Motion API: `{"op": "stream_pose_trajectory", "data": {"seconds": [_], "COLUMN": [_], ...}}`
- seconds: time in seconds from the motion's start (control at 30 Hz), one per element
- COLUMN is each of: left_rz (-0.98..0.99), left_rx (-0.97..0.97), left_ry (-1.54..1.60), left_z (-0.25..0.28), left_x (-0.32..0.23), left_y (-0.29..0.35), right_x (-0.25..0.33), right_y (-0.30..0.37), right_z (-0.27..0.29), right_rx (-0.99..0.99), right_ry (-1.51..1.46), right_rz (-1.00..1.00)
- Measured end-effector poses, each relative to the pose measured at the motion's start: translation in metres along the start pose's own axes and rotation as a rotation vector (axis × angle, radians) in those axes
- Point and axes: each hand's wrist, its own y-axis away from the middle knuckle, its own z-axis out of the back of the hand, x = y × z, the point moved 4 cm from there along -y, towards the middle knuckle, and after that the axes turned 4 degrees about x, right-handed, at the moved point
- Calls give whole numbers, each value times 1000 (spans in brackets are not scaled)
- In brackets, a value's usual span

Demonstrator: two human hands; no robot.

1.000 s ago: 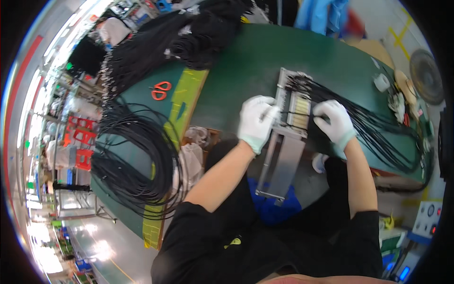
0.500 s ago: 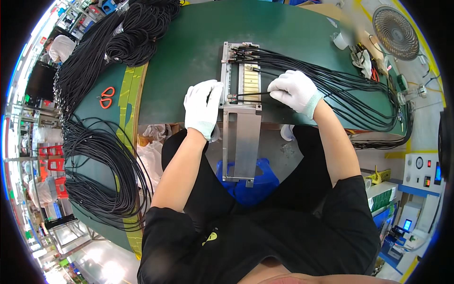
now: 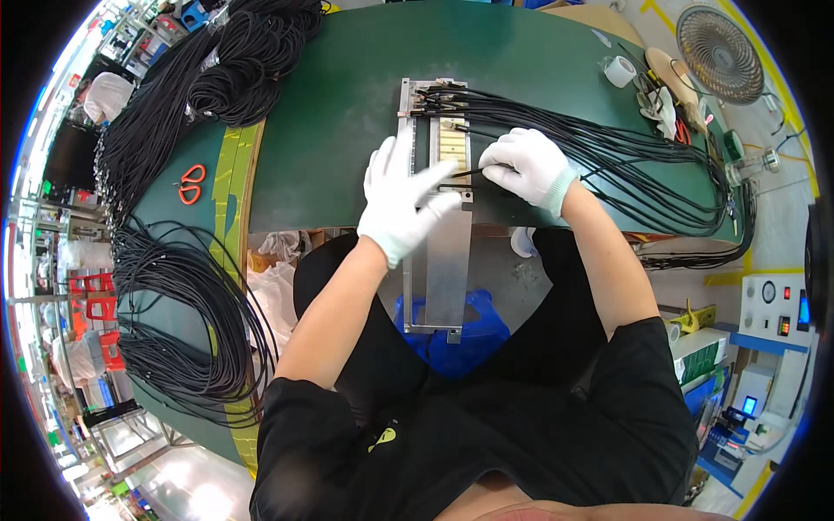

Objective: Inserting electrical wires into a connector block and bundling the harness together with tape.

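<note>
A metal fixture (image 3: 447, 269) lies across the near edge of the green table, with a cream slotted block (image 3: 452, 148) in its far part. Several black cables (image 3: 573, 135) have their connector ends in the fixture's far end and run off to the right. My right hand (image 3: 528, 169), in a white glove, pinches a black cable (image 3: 470, 174) just right of the block. Over the fixture's near end hovers my gloved left hand (image 3: 401, 208), open, its fingers spread and slightly blurred. It hides the end of the pinched cable.
Black cable bundles (image 3: 195, 304) hang over the left side, with more piled at far left. Red-handled scissors (image 3: 191, 184) lie beside yellow-green tape (image 3: 228, 191). At far right are a white tape roll (image 3: 619, 71), a fan (image 3: 719, 54) and a glass jar (image 3: 764, 161).
My left hand has moved right, from the fixture's left edge to over its near end, and its fingers have spread. My right hand has shifted slightly left, still pinching the cable.
</note>
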Motion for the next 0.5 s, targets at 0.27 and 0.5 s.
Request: {"op": "stream_pose_trajectory", "data": {"seconds": [0.27, 0.5], "left_rz": [-41, 131], "left_rx": [87, -246], "left_ry": [-171, 144], "left_z": [-4, 11], "left_x": [-10, 19], "left_y": [-9, -6], "right_x": [-37, -3], "right_y": [-7, -10], "right_z": [-6, 2], "right_rx": [-29, -163], "right_ry": [364, -9], "right_rz": [-306, 56]}}
